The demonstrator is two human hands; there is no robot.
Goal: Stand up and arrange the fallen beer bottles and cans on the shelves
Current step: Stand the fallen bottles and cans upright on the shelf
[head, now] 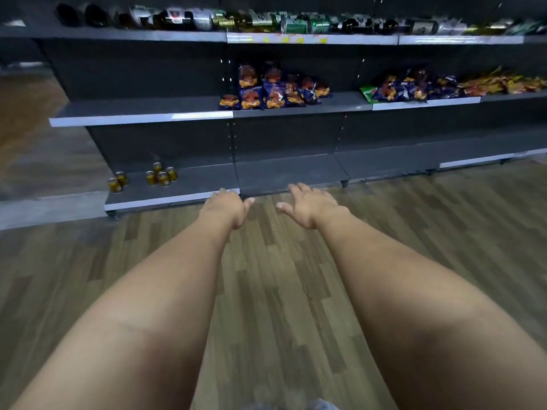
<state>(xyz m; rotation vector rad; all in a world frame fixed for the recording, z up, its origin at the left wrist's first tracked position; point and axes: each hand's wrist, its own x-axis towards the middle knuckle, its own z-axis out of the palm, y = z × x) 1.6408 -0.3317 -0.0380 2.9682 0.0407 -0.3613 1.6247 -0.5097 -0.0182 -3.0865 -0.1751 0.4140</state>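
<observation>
Along the top shelf (310, 39) lie several fallen beer bottles and cans on their sides: dark bottles (94, 15) at the left, silver cans (201, 19) and green cans (302, 25) toward the middle. Several gold cans (161, 174) stand upright on the bottom shelf (165, 199) at the left. Both my arms stretch forward over the floor. My left hand (226, 204) hangs palm down at the bottom shelf's front edge, fingers loosely apart and holding nothing. My right hand (307, 204) hovers beside it, fingers spread and holding nothing.
Blue and orange snack bags (275, 90) fill the middle shelf's centre, with more bags (414, 87) and yellow packets (503, 82) to the right. Wood-pattern floor (266, 291) lies between me and the dark shelving unit. The view is motion blurred.
</observation>
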